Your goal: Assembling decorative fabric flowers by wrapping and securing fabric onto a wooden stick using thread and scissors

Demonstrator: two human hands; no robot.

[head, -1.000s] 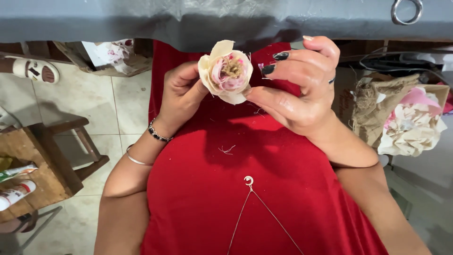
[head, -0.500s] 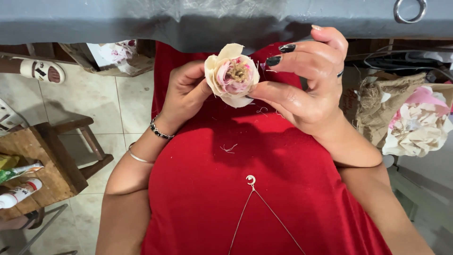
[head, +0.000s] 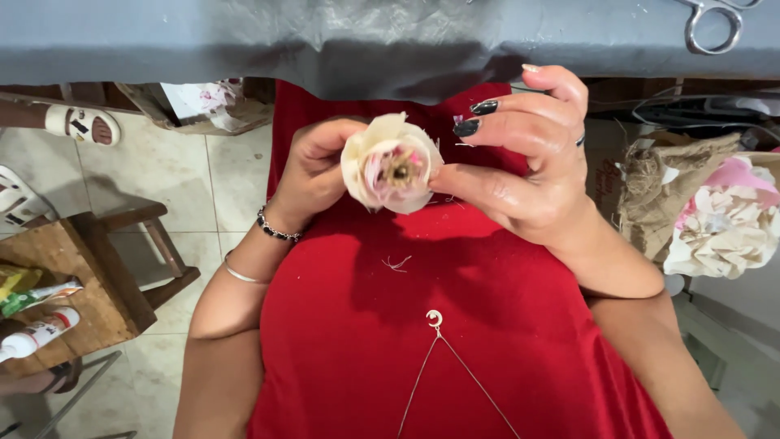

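Between both hands, just below the grey desk [head: 244, 41] edge and over the red shirt [head: 422, 325], I see a cream fabric flower [head: 392, 162] with a pink heart, turned so its open face points at the camera, probably for inspection. From the left, my left hand [head: 313, 171] cups its back with fingers curled around it, while my right hand [head: 528, 162] pinches an outer petal between thumb and fingers, likely to shape it. Scissors [head: 715, 20] lie far right on the desk.
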